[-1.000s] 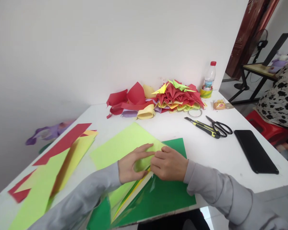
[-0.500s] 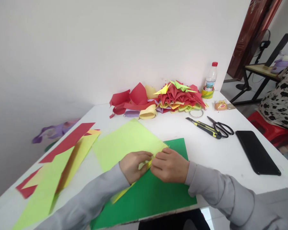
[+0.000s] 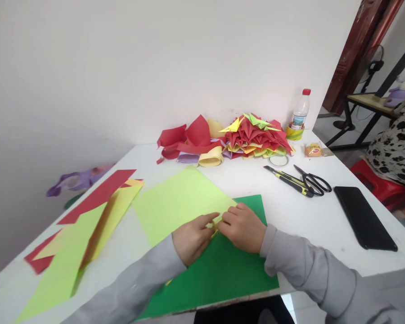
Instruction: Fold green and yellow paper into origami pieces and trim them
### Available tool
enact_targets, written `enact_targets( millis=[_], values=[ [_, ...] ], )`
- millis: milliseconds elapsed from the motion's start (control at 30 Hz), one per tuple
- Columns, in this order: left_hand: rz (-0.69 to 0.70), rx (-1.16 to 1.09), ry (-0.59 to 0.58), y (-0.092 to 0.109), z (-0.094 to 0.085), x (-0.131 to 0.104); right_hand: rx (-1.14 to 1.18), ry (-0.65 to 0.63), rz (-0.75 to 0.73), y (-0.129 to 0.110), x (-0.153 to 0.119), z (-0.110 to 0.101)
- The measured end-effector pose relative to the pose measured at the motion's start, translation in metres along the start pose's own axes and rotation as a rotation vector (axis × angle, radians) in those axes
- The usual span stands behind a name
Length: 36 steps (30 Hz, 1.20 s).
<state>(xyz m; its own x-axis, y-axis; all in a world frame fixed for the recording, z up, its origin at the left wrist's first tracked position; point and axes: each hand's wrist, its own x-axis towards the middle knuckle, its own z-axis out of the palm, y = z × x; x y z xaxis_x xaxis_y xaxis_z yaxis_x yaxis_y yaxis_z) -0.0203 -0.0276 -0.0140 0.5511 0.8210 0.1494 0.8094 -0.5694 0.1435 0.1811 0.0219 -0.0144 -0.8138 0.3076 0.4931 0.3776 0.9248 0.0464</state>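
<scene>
My left hand [image 3: 195, 236] and my right hand [image 3: 245, 228] are close together over the near edge of a light green paper sheet [image 3: 178, 198]. Between their fingertips I pinch a small yellow folded paper [image 3: 217, 220], mostly covered by the fingers. A bit of yellow also peeks out under my left wrist. Both hands are closed, the left with its index finger reaching toward the right. Beneath lies a dark green sheet [image 3: 229, 274], partly overlapped by the light green one.
Cut paper strips [image 3: 70, 252] lie at left. At the back are curled scraps [image 3: 197, 135] and a pile of folded paper pieces [image 3: 256, 135]. To the right are a cutter [image 3: 290, 181], scissors [image 3: 313, 180], a black phone [image 3: 364, 218], a wrapped snack [image 3: 313, 150] and a bottle [image 3: 300, 110]. A person sits beyond.
My left hand has turned palm-down and moved slightly right, its index finger now stretched along the yellow paper. Less of the yellow strip shows below it. The view has shifted a little.
</scene>
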Motion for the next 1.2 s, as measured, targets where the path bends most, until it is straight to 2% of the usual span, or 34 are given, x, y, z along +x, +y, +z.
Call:
enact_targets(
  millis=[167, 333, 533, 700, 833, 967, 1067, 1200],
  values=[
    [0.030, 0.203, -0.024, 0.010, -0.004, 0.001, 0.042, -0.156, -0.078, 0.001, 0.000, -0.005],
    [0.040, 0.337, -0.032, 0.011, -0.013, 0.000, 0.057, -0.142, -0.108, 0.003, -0.002, -0.006],
    [0.008, 0.243, -0.078, -0.006, -0.015, -0.005, 0.037, -0.113, -0.126, 0.005, -0.003, -0.003],
    [0.000, 0.124, -0.074, -0.016, -0.016, -0.005, 0.041, -0.142, -0.120, 0.005, -0.003, -0.003],
    [-0.010, 0.061, -0.083, -0.018, -0.019, -0.005, 0.043, -0.138, -0.121, 0.005, -0.005, 0.000],
    [-0.020, 0.002, -0.057, -0.017, -0.020, -0.007, 0.081, -0.021, -0.042, 0.004, -0.003, 0.009],
    [0.017, -0.008, -0.014, -0.015, -0.018, -0.006, 0.058, 0.033, 0.019, 0.003, 0.003, 0.016],
    [0.087, 0.019, 0.020, -0.013, -0.017, -0.003, -0.009, 0.030, -0.006, -0.001, 0.011, 0.021]
  ],
)
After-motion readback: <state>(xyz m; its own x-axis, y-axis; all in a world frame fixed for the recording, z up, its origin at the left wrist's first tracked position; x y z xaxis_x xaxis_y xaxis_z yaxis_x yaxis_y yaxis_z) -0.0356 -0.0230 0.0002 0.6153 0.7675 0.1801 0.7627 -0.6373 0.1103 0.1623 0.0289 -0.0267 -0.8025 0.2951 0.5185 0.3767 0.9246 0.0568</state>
